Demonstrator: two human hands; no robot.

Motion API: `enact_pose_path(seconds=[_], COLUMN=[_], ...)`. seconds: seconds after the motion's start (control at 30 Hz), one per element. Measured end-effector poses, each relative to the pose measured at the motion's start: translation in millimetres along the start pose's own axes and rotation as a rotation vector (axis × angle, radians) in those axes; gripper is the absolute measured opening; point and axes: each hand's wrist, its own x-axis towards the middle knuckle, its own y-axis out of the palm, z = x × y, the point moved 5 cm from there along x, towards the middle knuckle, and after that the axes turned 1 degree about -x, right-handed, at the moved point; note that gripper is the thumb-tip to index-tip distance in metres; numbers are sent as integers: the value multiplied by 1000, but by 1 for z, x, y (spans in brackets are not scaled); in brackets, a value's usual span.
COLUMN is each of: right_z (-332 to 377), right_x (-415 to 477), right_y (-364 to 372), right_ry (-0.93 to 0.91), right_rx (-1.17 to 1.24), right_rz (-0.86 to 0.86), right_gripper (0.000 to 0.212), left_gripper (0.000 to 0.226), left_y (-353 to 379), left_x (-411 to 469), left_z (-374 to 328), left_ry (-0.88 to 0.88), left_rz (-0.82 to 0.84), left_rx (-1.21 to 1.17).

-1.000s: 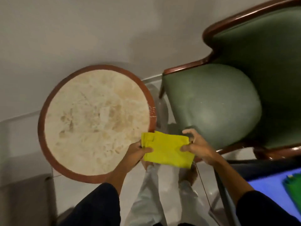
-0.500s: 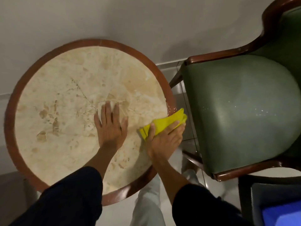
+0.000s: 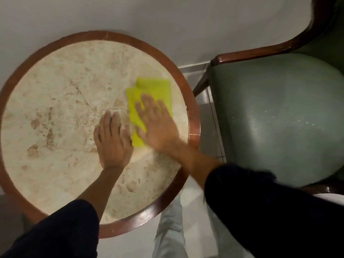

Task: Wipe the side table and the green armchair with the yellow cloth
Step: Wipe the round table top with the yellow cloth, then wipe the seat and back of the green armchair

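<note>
The round side table [image 3: 55,101] has a beige marble top and a brown wooden rim. A folded yellow cloth [image 3: 156,90] lies flat on its right part. My right hand [image 3: 158,125] presses flat on the cloth with fingers spread, covering its near half. My left hand [image 3: 111,140] rests palm down on the bare marble just left of the cloth, holding nothing. The green armchair [image 3: 279,116] with a dark wooden frame stands right of the table, its seat cushion showing small pale specks.
A pale wall [image 3: 167,19] runs behind the table and the chair. A narrow strip of tiled floor [image 3: 204,101] separates the table from the armchair. My light trouser legs [image 3: 169,228] show below the table's near rim.
My right hand has slid the cloth from the table's right rim inward and farther from me, spreading it flat. My left hand stays planted on the marble. The view has shifted slightly.
</note>
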Motion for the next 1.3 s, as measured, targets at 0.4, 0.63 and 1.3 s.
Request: enact_pose_path(seconds=[0.4,0.63,1.3], right_z=[-78,-206,-237], right_x=[-159,-225,-150], right_y=[-63,-145,-20], right_ry=[245,778,-20], right_rx=[597,290,-239], right_rz=[-279,-539,57], right_gripper=[43,57,57], left_gripper=[51,58,56], left_y=[7,50,65], left_x=[8,42,53], left_z=[-79,-226,-233], left_ry=[326,486,373], left_rz=[-1,216,150], left_rx=[123,18,76])
